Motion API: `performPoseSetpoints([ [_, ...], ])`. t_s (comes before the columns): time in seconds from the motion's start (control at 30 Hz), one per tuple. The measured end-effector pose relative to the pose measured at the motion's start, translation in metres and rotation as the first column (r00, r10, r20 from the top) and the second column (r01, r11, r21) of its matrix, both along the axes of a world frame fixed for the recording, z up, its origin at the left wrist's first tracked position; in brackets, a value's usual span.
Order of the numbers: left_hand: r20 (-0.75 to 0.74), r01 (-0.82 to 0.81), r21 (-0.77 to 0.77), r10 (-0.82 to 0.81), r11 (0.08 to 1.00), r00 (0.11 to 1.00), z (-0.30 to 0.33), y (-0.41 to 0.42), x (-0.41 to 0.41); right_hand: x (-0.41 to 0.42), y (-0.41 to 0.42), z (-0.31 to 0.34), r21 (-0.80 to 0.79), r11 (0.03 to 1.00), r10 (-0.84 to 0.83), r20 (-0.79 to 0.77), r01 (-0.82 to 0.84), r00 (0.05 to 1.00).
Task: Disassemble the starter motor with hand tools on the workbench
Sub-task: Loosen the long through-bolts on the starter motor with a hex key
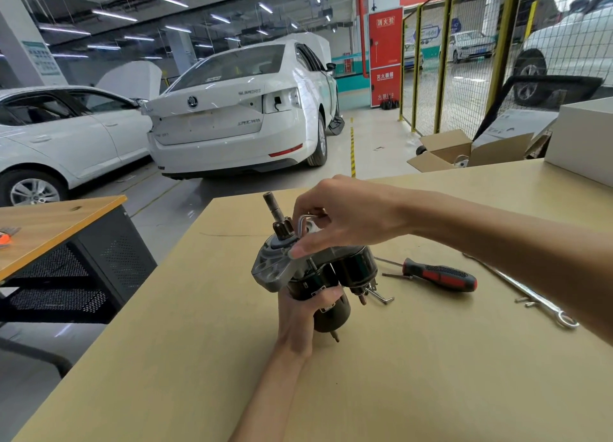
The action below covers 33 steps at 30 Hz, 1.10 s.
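Observation:
The starter motor (351,266) stands tilted above the cardboard-covered workbench (398,375), its silver nose housing and pinion shaft pointing up and away. My left hand (300,312) grips the black motor body from below. My right hand (338,219) reaches in from the right and holds a bent silver hex key (302,222) set into the housing top, with the thumb resting against the housing.
A red-and-black screwdriver (439,274), a long silver wrench (527,295) and small loose bolts (525,301) lie on the bench to the right. A white box (580,140) sits at the far right corner. A wooden table (49,229) stands to the left, white cars beyond.

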State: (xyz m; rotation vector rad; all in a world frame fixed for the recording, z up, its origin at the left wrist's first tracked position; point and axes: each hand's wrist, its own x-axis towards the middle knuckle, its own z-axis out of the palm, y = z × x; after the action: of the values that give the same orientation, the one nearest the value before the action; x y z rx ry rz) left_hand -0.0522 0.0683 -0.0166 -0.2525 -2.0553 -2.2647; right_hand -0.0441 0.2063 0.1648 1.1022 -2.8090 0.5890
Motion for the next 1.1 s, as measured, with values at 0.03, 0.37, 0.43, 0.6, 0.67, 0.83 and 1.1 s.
performPoseSetpoints([
  [0.03,0.005,-0.004,0.008,0.004,1.0,1.0,0.0,0.0,0.0,-0.001,0.0,-0.002,-0.012,1.0,-0.01,-0.011,0.009,1.0],
  [0.37,0.024,-0.008,0.0,0.008,1.0,1.0,0.0,0.002,0.002,-0.015,0.001,0.008,-0.021,0.999,0.041,0.188,-0.038,0.981],
  [0.43,0.022,-0.003,-0.005,0.003,1.0,1.0,0.0,0.001,0.002,-0.017,0.003,0.008,-0.046,0.999,0.037,0.217,-0.028,0.976],
  [0.6,0.018,-0.005,-0.003,0.005,1.0,1.0,0.0,0.0,0.001,-0.019,-0.001,0.001,-0.074,0.997,0.051,0.174,-0.039,0.983],
  [0.67,0.018,0.001,-0.012,-0.001,1.0,1.0,0.0,0.001,0.002,-0.02,0.0,0.002,-0.079,0.996,0.058,0.188,-0.043,0.98],
  [0.83,0.014,-0.003,-0.011,0.003,1.0,1.0,0.0,0.001,0.001,-0.022,0.005,0.006,-0.107,0.993,0.073,0.285,-0.044,0.956],
  [1.1,0.012,-0.011,0.009,0.011,1.0,1.0,-0.001,0.002,0.0,-0.018,0.002,-0.001,-0.094,0.994,0.071,0.134,-0.058,0.988],
])
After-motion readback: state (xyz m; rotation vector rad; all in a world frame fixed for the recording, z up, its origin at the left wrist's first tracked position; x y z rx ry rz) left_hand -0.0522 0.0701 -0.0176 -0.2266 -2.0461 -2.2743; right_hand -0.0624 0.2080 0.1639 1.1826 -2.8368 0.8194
